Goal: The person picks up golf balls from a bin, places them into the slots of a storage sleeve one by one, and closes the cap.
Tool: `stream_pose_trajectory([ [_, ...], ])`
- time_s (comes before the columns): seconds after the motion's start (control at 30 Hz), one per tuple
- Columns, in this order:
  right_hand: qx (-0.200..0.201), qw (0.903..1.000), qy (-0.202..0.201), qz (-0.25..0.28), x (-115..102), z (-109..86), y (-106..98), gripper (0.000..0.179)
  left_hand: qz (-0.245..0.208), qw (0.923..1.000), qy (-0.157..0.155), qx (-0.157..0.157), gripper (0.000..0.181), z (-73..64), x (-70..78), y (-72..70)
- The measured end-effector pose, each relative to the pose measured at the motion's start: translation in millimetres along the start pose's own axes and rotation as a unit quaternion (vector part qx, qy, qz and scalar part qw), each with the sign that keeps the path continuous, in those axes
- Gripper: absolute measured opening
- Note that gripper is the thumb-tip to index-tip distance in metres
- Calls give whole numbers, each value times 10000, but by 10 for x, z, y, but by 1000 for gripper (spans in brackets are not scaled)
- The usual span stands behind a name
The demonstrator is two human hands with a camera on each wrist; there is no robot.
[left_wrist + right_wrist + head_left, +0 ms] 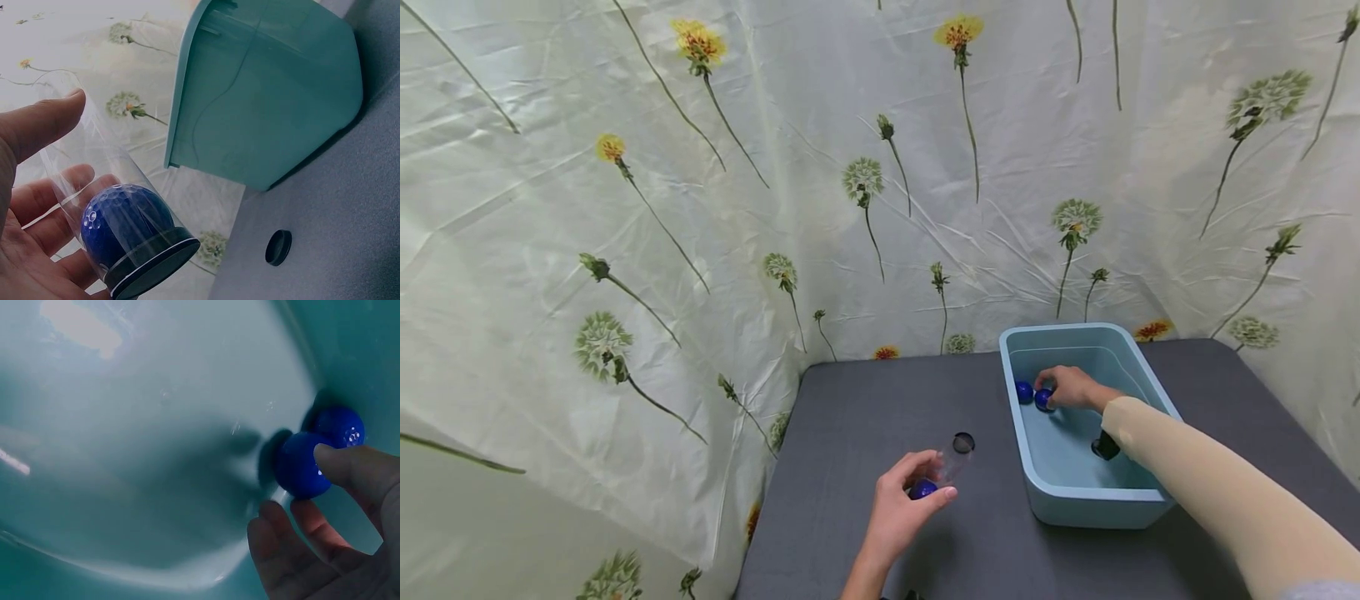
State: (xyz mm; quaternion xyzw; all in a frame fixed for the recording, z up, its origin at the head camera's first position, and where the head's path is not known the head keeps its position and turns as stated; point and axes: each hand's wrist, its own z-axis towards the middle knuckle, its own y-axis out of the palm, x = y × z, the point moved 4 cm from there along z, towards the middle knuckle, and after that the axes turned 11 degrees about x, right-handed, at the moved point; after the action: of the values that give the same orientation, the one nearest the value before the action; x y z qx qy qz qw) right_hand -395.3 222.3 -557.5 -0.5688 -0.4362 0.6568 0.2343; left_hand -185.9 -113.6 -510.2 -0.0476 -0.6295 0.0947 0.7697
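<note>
My left hand (904, 500) holds a clear plastic tube (103, 147) over the table, left of the bin, with thumb and fingers curled around it. Inside the tube a blue golf ball (125, 219) rests against a black end cap (156, 265). My right hand (1075, 387) reaches down into the light blue bin (1022, 433). Between its thumb and a fingertip it pinches a blue dimpled ball (301, 465). A second blue golf ball (340, 425) sits just beside that one, near the bin's wall.
A loose black cap (963, 442) lies on the dark grey table (850, 425), between my left hand and the bin. A small black object (1105, 446) shows under my right wrist. Behind the table hangs a pale flowered curtain (820, 208).
</note>
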Motion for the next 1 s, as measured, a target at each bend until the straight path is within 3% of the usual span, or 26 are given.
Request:
stream_pose_trajectory([
  [0.33, -492, 9987, 66, -134, -39, -48, 89, 42, 79, 10000, -38, 4, 43, -8, -16, 6],
  [0.8, -583, 9979, -154, -256, -74, -92, 144, 33, 17, 9999, -116, 9, 43, -28, -38, 29],
  [1.0, -570, 9975, -397, -117, -176, -111, 31, 32, -22, 10000, -61, 16, 43, -7, -41, 4],
])
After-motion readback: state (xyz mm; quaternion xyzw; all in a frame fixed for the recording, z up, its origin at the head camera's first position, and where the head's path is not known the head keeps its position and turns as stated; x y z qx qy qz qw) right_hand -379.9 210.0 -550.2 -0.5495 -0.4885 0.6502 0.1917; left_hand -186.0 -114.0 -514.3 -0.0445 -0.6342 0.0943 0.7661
